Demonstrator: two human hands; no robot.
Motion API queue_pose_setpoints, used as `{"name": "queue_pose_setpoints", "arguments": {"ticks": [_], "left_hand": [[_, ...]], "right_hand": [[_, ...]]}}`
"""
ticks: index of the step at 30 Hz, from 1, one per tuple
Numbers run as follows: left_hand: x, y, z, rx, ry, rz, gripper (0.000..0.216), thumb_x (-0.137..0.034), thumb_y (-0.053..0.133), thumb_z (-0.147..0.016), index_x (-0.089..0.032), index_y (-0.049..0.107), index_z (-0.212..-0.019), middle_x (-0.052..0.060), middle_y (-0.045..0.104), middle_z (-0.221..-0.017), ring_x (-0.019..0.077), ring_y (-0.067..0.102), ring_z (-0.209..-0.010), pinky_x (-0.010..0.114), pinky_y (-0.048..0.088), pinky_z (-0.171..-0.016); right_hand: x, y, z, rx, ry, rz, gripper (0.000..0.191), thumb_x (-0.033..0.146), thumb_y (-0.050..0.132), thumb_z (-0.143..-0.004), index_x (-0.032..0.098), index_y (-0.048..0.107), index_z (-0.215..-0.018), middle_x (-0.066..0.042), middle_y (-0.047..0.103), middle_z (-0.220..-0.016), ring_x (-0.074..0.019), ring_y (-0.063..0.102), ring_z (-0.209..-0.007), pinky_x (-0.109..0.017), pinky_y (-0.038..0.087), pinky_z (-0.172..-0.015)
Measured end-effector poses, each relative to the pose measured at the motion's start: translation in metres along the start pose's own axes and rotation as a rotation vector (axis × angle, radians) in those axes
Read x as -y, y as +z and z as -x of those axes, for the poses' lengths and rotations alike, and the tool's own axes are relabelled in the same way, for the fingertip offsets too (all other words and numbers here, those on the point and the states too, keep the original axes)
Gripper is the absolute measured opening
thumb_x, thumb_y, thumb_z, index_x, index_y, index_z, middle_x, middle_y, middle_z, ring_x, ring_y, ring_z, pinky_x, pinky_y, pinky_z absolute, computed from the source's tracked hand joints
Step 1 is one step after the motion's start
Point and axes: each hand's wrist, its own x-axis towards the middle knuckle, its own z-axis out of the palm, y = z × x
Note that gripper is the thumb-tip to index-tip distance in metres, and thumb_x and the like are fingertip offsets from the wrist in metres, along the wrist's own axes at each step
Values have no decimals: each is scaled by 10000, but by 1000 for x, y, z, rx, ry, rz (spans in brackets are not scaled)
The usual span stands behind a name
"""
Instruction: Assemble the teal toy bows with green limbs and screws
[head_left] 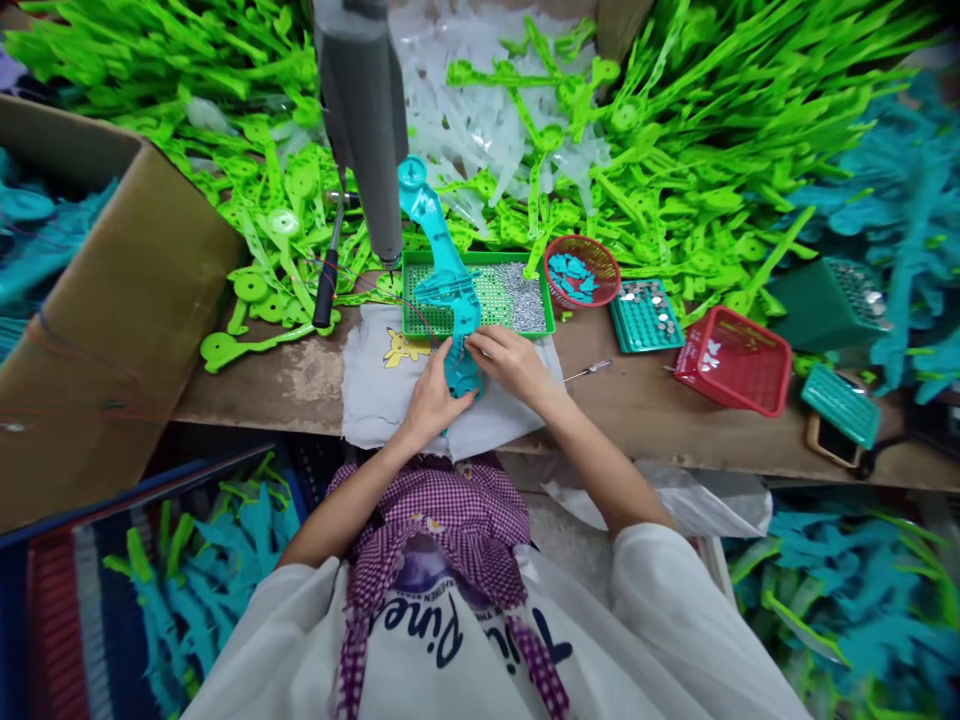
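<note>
A long teal plastic toy part [442, 270] lies lengthwise over a white cloth [382, 385] on the bench, its round end pointing away from me. My left hand [433, 395] grips its near end from the left, fingers curled around it. My right hand [504, 362] pinches the same end from the right, fingertips pressed on the part. Just beyond the hands stands a green tray [525, 300] filled with small silvery screws.
A grey powered screwdriver [364, 120] hangs above the tray. Heaps of green parts [675, 150] cover the back of the bench; teal parts [900, 220] at right. A round red basket [581, 270], a red basket [735, 360], teal trays [643, 315] and a cardboard box [112, 300] stand around.
</note>
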Motion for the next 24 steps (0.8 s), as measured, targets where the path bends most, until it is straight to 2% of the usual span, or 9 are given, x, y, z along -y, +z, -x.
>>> {"name": "queue_pose_setpoints", "arguments": {"ticks": [4, 7, 10, 12, 14, 16, 18, 21, 24], "left_hand": [[1, -1, 1, 3, 18, -4, 927, -203, 791, -774, -242, 290, -1552, 193, 480, -1537, 370, 497, -1420, 603, 461, -1155], [2, 0, 1, -1, 19, 4, 919, -203, 785, -775, -249, 298, -1553, 189, 493, -1526, 363, 517, -1402, 592, 475, -1140], [2, -1, 2, 6, 22, 1, 902, -214, 775, -782, -236, 306, -1552, 190, 501, -1521, 357, 524, -1396, 579, 473, -1142], [2, -1, 2, 2, 25, -5, 905, -251, 787, -784, -222, 307, -1550, 194, 507, -1513, 358, 523, -1395, 578, 468, -1143], [1, -1, 2, -2, 45, -10, 917, -295, 796, -793, -218, 293, -1556, 199, 507, -1509, 358, 523, -1394, 575, 470, -1138], [-2, -3, 5, 11, 89, -15, 927, -336, 779, -828, -228, 247, -1579, 202, 499, -1510, 351, 524, -1392, 569, 472, -1132], [-7, -8, 12, 45, 149, -23, 981, -399, 771, -854, -244, 167, -1611, 208, 479, -1517, 348, 523, -1390, 565, 479, -1124], [-17, -23, 34, 60, 230, -61, 1112, -526, 803, -817, -278, 92, -1635, 201, 436, -1533, 360, 492, -1409, 563, 484, -1121], [-23, -45, 67, -91, 219, -149, 969, -545, 778, -837, -302, 239, -1605, 172, 432, -1508, 354, 475, -1420, 553, 456, -1156]], "right_hand": [[12, -2, 4, 110, 127, -50, 301, 229, 478, -1011, 245, 719, -1191, -110, 719, -1171, -267, 657, -1092, -467, 584, -966], [29, 6, 21, 85, 245, -81, 452, 138, 450, -978, 252, 634, -1375, -133, 679, -1287, -296, 621, -1184, -506, 570, -1020], [42, 12, 35, -51, 342, -184, 471, 184, 434, -993, 286, 595, -1424, -127, 642, -1344, -286, 593, -1257, -525, 538, -1085], [45, 15, 33, -203, 466, -302, 445, 307, 427, -1025, 299, 560, -1450, -125, 608, -1386, -263, 587, -1283, -503, 545, -1074], [46, 18, 20, -335, 619, -474, 497, 449, 426, -1028, 289, 495, -1494, -135, 591, -1412, -239, 606, -1265, -448, 574, -1016], [46, 21, 2, -378, 718, -683, 550, 529, 459, -999, 261, 496, -1477, -141, 634, -1364, -225, 644, -1194, -404, 586, -969], [46, 22, -12, -387, 752, -865, 525, 535, 533, -951, 239, 572, -1384, -129, 693, -1273, -222, 671, -1120, -391, 582, -959], [48, 16, -11, -415, 843, -1044, 460, 496, 624, -875, 237, 645, -1254, -105, 739, -1175, -219, 698, -996, -372, 596, -877], [52, 2, 14, -407, 986, -1169, 427, 495, 680, -802, 242, 676, -1145, -73, 770, -1058, -205, 703, -834, -330, 595, -701]]}}
